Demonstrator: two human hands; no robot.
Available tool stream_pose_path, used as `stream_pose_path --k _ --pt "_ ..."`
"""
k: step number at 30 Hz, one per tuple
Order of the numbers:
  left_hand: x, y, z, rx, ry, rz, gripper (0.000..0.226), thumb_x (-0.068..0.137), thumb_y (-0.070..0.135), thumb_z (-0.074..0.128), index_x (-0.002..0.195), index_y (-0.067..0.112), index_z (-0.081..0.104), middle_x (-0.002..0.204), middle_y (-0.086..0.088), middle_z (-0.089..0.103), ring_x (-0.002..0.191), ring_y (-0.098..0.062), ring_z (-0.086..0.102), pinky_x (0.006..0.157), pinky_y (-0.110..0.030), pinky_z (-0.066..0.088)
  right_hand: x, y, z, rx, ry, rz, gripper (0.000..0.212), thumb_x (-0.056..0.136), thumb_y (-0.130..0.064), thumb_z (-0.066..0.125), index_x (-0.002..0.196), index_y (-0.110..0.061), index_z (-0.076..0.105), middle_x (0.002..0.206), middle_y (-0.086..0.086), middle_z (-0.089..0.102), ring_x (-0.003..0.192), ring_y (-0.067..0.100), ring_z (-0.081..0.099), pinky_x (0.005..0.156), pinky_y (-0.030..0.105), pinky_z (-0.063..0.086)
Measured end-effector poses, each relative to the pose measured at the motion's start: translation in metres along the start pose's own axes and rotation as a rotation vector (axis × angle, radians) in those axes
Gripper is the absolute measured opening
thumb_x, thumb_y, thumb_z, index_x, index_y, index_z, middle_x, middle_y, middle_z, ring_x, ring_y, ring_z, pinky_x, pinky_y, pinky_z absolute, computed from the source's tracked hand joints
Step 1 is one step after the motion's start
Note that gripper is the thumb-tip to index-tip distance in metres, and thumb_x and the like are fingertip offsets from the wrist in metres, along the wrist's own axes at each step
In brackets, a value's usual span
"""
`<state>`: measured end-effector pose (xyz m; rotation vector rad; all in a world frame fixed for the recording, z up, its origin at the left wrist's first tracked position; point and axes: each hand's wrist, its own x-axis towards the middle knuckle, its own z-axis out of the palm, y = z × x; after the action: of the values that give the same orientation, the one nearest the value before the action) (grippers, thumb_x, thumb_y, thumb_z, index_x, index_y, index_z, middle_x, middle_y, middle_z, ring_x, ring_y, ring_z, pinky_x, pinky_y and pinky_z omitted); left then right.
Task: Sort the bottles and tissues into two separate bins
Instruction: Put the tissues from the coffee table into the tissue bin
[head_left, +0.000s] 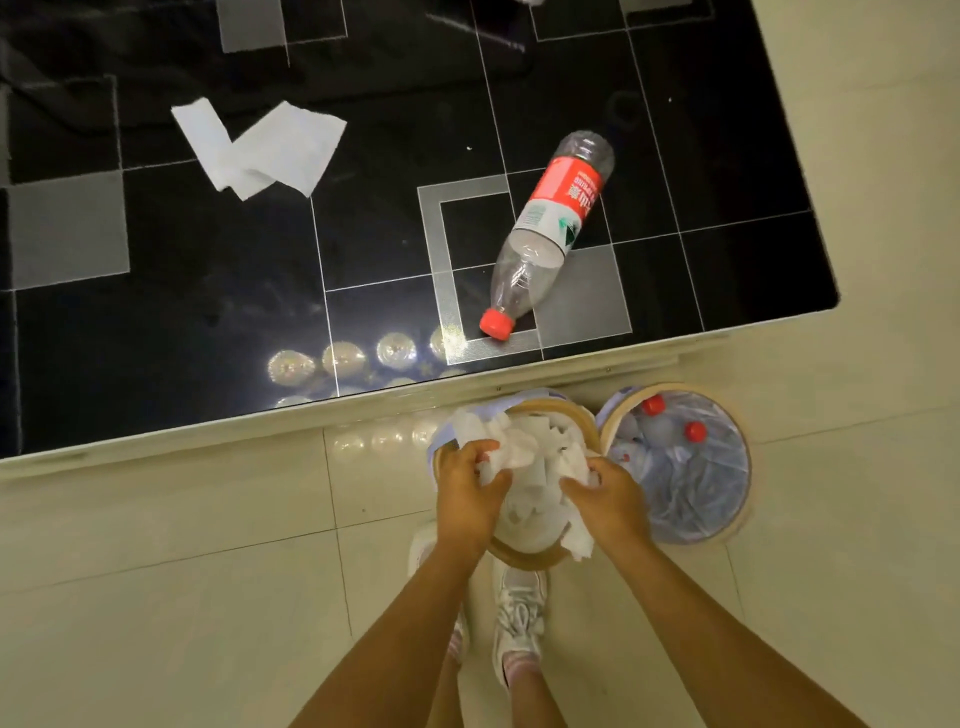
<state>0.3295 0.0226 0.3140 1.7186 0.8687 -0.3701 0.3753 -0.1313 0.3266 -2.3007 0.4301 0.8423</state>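
The glossy black glass tabletop (208, 291) with grey square patterns fills the upper part of the view. On it, toward its left side and well back from the near edge, lie flat white paper tissues (260, 148). Toward its right side, close to the near edge, an empty clear plastic bottle with a red label and red cap (550, 228) lies on its side, cap pointing at the near edge.

On the pale tiled floor (156, 597), just below the tabletop's near edge, stand two round bins touching side by side. The right-hand round bin with a clear liner (727, 499) holds red-capped bottles. The left-hand round wooden-rimmed bin (524, 558) is heaped with crumpled white tissues (530, 441).

Both hands are over that heap. The left hand (467, 493) has its grip curled round a wad of tissue; the right hand (610, 499) likewise pinches tissue at the bin's right side, and one sheet hangs over the rim.

The step in hand seems to be packing tissues down. Done well, it means pressing toward the centre, tucking in the overhanging sheet, and keeping the light bin from tipping.
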Motion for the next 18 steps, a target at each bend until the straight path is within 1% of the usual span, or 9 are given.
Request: stream_pose_path --k 2,3,5,8,10,11,14,16,18 --pt "-0.001 -0.004 0.005 -0.007 -0.106 -0.088 0.043 0.086 0.015 0.069 0.125 0.017 0.052 0.116 -0.003 0.052 0.101 -0.019 0.054 0.085 -0.024 0.046 0.004 0.006 0.003 0.077 -0.081 0.077 0.029 0.087 -0.021 0.065 0.112 -0.009 0.062 0.102 0.010 0.065 0.090 0.026 0.059 0.074 0.027 0.047" --pt "-0.002 -0.005 0.005 -0.022 -0.143 -0.120 0.047 0.087 0.015 0.067 0.130 0.016 0.048 0.118 -0.003 0.051 0.104 -0.019 0.054 0.087 -0.026 0.046 0.005 0.007 0.005 0.140 -0.120 0.098 0.033 0.087 -0.021 0.065 0.118 -0.010 0.059 0.109 0.010 0.064 0.097 0.028 0.059 0.084 0.033 0.049" --pt "-0.005 -0.006 0.003 -0.020 -0.163 -0.139 0.047 0.089 0.014 0.064 0.133 0.017 0.046 0.121 -0.004 0.051 0.108 -0.021 0.054 0.090 -0.029 0.047 0.006 0.006 0.006 0.240 -0.168 0.097 0.034 0.088 -0.019 0.063 0.121 -0.012 0.057 0.114 0.008 0.062 0.102 0.027 0.058 0.092 0.036 0.047" --pt "-0.008 -0.006 -0.007 0.044 -0.132 -0.128 0.037 0.091 0.013 0.061 0.127 0.016 0.053 0.118 -0.005 0.057 0.103 -0.020 0.059 0.078 -0.017 0.048 0.002 0.003 0.000 0.305 -0.194 0.066 0.029 0.088 -0.014 0.063 0.117 -0.012 0.060 0.106 0.002 0.060 0.098 0.018 0.055 0.085 0.025 0.042" --pt "-0.011 -0.001 -0.015 0.066 -0.111 -0.107 0.032 0.091 0.012 0.060 0.123 0.016 0.056 0.114 -0.004 0.061 0.095 -0.015 0.060 0.069 -0.009 0.046 -0.002 0.003 -0.008 0.322 -0.199 0.060 0.023 0.088 -0.013 0.063 0.111 -0.017 0.063 0.105 0.002 0.062 0.099 0.019 0.057 0.087 0.028 0.044" --pt "-0.012 0.004 -0.018 0.067 -0.100 -0.081 0.029 0.091 0.012 0.060 0.120 0.017 0.058 0.113 -0.002 0.063 0.093 -0.013 0.061 0.070 -0.009 0.047 -0.004 0.002 -0.012 0.324 -0.196 0.046 0.020 0.088 -0.013 0.063 0.107 -0.021 0.063 0.104 0.003 0.064 0.101 0.021 0.059 0.089 0.030 0.046" --pt "-0.018 0.025 -0.029 0.102 -0.062 0.030 0.015 0.091 0.018 0.059 0.103 0.022 0.066 0.100 0.007 0.068 0.089 -0.010 0.064 0.073 -0.015 0.049 -0.014 -0.011 -0.029 0.278 -0.201 -0.073 0.019 0.087 -0.009 0.063 0.097 -0.025 0.064 0.098 0.005 0.067 0.097 0.021 0.062 0.085 0.029 0.050" --pt "-0.023 0.046 -0.038 0.142 -0.036 0.150 0.010 0.090 0.023 0.059 0.088 0.028 0.067 0.083 0.009 0.069 0.078 -0.007 0.063 0.067 -0.019 0.050 -0.022 -0.030 -0.041 0.253 -0.217 -0.195 0.017 0.088 -0.009 0.062 0.095 -0.023 0.065 0.094 0.003 0.069 0.088 0.009 0.064 0.077 0.019 0.050" --pt "-0.022 0.073 -0.049 0.169 0.001 0.272 0.012 0.087 0.034 0.058 0.079 0.027 0.065 0.070 0.006 0.065 0.066 -0.011 0.062 0.061 -0.030 0.051 -0.026 -0.055 -0.049 0.265 -0.249 -0.296 0.011 0.088 -0.011 0.062 0.097 -0.016 0.067 0.091 0.003 0.068 0.083 0.003 0.063 0.073 0.012 0.048"
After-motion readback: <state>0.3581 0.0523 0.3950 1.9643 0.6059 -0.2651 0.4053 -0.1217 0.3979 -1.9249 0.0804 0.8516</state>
